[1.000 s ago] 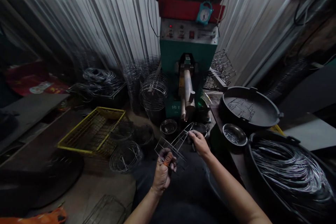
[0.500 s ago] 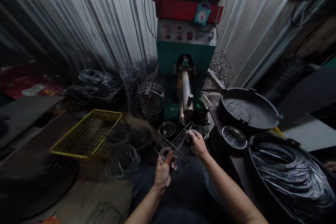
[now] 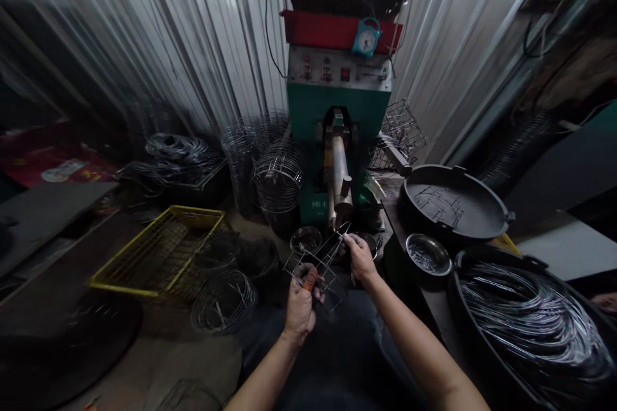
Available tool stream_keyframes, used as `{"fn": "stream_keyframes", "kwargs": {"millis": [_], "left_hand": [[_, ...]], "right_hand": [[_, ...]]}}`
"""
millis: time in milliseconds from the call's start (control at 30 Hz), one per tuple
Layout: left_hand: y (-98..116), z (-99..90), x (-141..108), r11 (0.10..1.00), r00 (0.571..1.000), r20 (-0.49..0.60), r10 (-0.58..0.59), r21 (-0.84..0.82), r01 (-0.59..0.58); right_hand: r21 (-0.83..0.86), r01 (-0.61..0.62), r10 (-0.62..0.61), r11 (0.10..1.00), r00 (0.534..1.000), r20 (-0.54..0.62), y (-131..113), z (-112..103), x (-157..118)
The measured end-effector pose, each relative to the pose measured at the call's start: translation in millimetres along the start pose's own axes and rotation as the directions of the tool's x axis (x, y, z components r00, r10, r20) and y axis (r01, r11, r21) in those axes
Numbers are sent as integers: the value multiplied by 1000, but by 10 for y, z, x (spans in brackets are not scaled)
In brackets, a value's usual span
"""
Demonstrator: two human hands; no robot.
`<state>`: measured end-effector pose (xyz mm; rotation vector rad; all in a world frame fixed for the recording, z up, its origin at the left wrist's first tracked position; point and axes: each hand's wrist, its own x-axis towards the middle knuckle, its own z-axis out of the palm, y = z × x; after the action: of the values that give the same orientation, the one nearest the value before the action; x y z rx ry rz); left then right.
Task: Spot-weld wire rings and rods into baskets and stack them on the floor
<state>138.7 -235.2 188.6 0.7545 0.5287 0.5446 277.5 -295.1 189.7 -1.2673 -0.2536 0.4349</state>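
Observation:
Both my hands are on a small wire frame (image 3: 317, 255) of thin crossed rods, tilted in front of the machine. My left hand (image 3: 303, 300), with an orange cover on its thumb, is closed around the frame's near part. My right hand (image 3: 359, 257) pinches the frame's far end between thumb and fingertips. That end lies right by the lower tip of the green spot welder's (image 3: 340, 196) metal arms; I cannot tell whether they touch. A metal bowl (image 3: 306, 241) sits just beyond my left hand.
Left of me lie a yellow wire basket (image 3: 171, 250) and wire rings (image 3: 224, 302). To the right are a black pan (image 3: 450, 202) holding small wire pieces, a steel bowl (image 3: 428, 253) of short pins, and a large tub with coiled wire (image 3: 535, 321). A blue clock (image 3: 367, 37) hangs above.
The view has tilted up slightly, so the machine sits lower in the picture. My hands keep their grip, and the frame's far end is a little nearer the welder's tip.

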Motion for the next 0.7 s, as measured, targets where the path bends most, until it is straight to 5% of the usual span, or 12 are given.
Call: {"fn": "stream_keyframes", "kwargs": {"millis": [367,567,700], "left_hand": [[59,62,-22,1000,1000,-28,2,14,-1],[-10,12,51,992,988,-88,128,22,-126],[-43,-2,73,993,992,-59,116,1,-116]], "right_hand": [[28,-87,87,996,996,7,-29,-1,-10],[-444,43,104,895,948,301,-86,-233,-438],[-544,182,57,819,918,393,-24,-311,-659]]}}
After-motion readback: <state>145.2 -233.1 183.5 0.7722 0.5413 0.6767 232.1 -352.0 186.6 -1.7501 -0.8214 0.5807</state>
